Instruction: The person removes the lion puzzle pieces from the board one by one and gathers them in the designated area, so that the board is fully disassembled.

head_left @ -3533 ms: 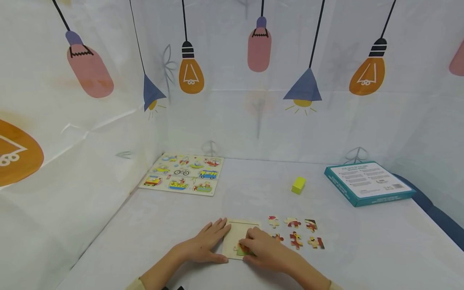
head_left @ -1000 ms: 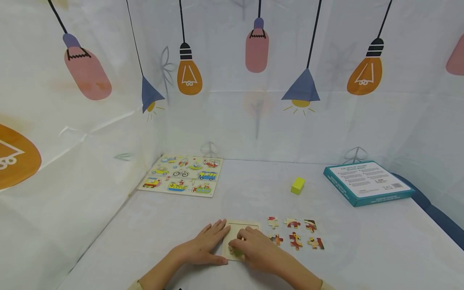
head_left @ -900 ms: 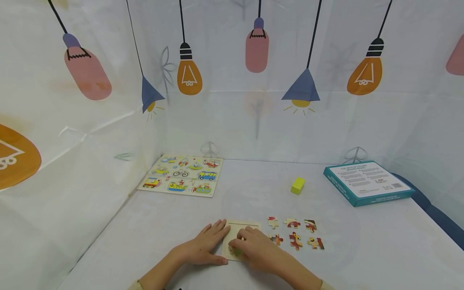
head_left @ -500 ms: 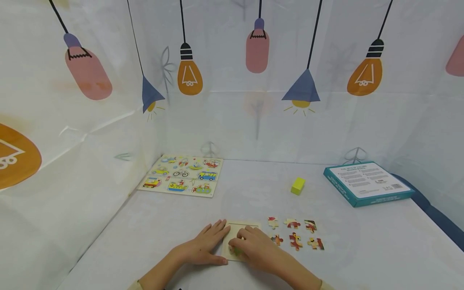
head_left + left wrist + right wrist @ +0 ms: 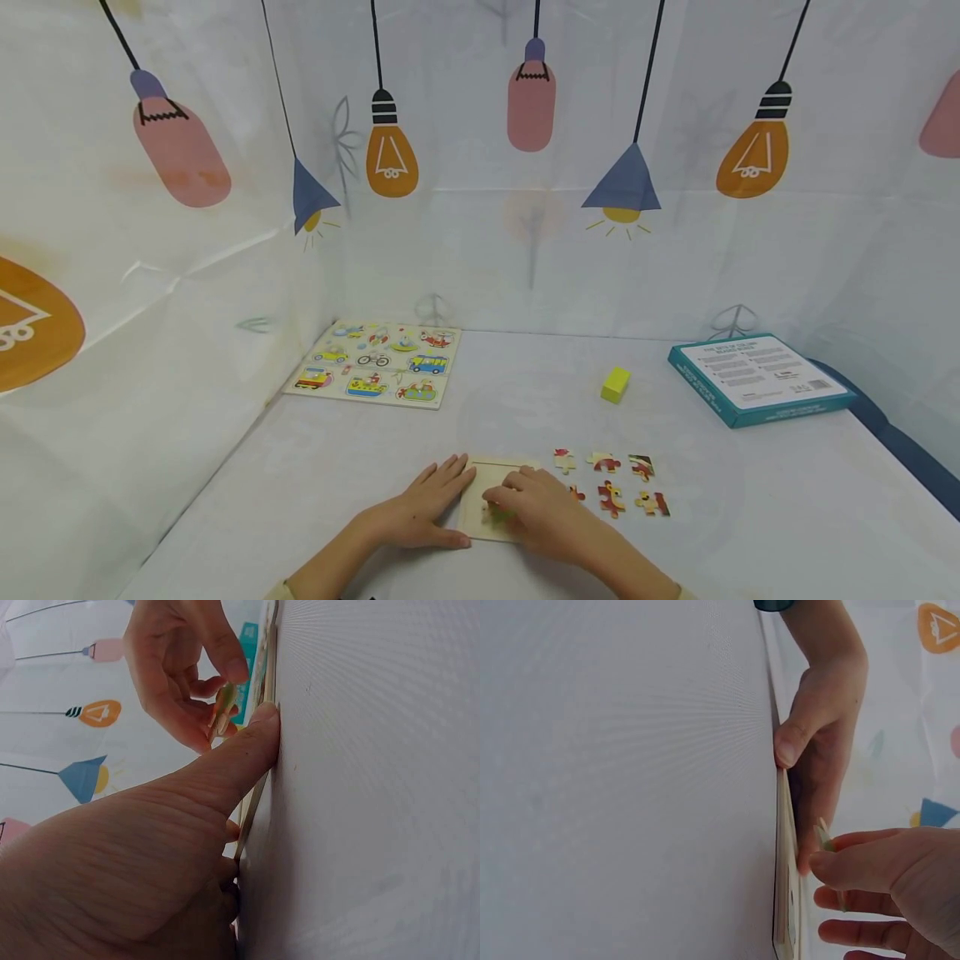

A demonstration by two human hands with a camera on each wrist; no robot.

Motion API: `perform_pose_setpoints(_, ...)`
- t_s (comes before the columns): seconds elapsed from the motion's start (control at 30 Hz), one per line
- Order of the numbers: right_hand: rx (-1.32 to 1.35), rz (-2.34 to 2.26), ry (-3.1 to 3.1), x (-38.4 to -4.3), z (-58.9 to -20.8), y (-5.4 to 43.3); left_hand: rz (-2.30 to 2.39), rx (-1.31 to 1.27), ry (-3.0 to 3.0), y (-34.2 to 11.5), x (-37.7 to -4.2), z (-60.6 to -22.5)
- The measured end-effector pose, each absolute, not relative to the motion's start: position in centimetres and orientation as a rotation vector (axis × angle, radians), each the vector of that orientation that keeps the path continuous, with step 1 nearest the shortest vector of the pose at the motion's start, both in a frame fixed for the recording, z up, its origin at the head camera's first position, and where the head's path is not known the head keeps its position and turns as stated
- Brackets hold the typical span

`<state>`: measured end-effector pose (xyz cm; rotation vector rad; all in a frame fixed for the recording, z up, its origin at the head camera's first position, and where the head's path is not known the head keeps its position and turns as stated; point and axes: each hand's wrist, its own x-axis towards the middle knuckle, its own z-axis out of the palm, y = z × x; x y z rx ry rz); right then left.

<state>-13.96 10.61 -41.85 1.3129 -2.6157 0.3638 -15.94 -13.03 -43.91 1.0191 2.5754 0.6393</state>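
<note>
My left hand (image 5: 429, 506) rests with spread fingers along the left edge of a shallow wooden puzzle tray (image 5: 482, 475). In the left wrist view its thumb (image 5: 240, 754) lies on the tray's near edge. Over the tray, my right hand (image 5: 551, 512) pinches a green-tinted jigsaw piece (image 5: 223, 709) between thumb and fingers. That piece stands tilted, apart from the tray floor in both wrist views. The right hand hides the tray's right side. Right of the tray several loose jigsaw pieces (image 5: 611, 498) lie in two rows, one partly behind the right hand.
A vehicle picture board (image 5: 375, 362) lies at the back left. Farther back on the right are a yellow block (image 5: 616, 384) and a teal flat box (image 5: 761, 379). White curtains with lamp prints (image 5: 622, 179) hang round the table.
Over the tray, my right hand shifted left with the jigsaw piece, then in the last half second slightly back right. My left hand has stayed on the tray edge; the loose pieces lie as before.
</note>
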Motion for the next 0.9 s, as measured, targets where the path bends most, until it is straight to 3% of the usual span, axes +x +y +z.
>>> perform_pose_setpoints(0.9,1.156,0.366,-2.720,-13.2,-41.5,14.0,0.624,1.049,2.603,-13.0,-15.7,-43.8)
